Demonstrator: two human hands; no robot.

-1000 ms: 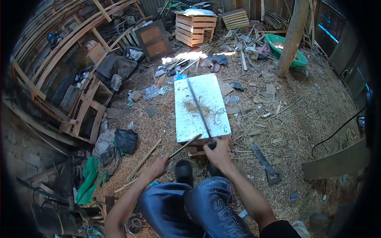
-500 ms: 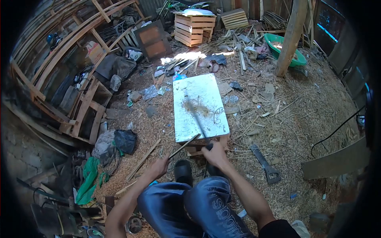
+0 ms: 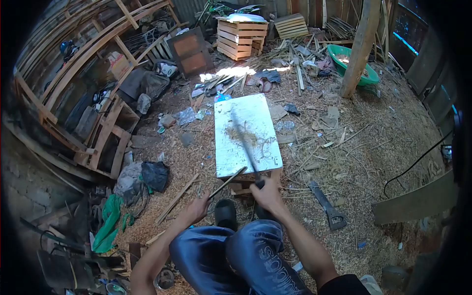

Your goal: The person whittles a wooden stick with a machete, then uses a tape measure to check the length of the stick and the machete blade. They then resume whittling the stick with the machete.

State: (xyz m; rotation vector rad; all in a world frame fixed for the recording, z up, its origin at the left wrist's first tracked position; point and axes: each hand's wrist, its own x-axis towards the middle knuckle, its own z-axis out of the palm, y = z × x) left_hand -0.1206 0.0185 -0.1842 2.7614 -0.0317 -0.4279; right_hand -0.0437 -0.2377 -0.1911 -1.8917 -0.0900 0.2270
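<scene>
My right hand (image 3: 267, 193) is wrapped round the dark handle of a long machete (image 3: 247, 151). Its blade, smeared by motion toward the tip, points away from me over the white board top (image 3: 223, 160) of a low table. My left hand (image 3: 198, 208) grips a thin, dark stick (image 3: 228, 182), slanting up to the right so that its end overlaps the near edge of the board. A tangle of brown shavings (image 3: 241, 135) lies mid-board, partly behind the blade. Both hands are above my knees, on the near side of the table.
A handsaw (image 3: 327, 204) lies on the shavings-strewn ground to the right. Behind it stand a wooden post (image 3: 361, 49) and a green basin (image 3: 371, 77). Wooden frames (image 3: 105, 132) line the left, with a slatted crate (image 3: 235, 39) at the back.
The machete blade has shifted slightly over the board, still blurred. Both hands keep their grips in nearly the same places; the whole view has moved a little.
</scene>
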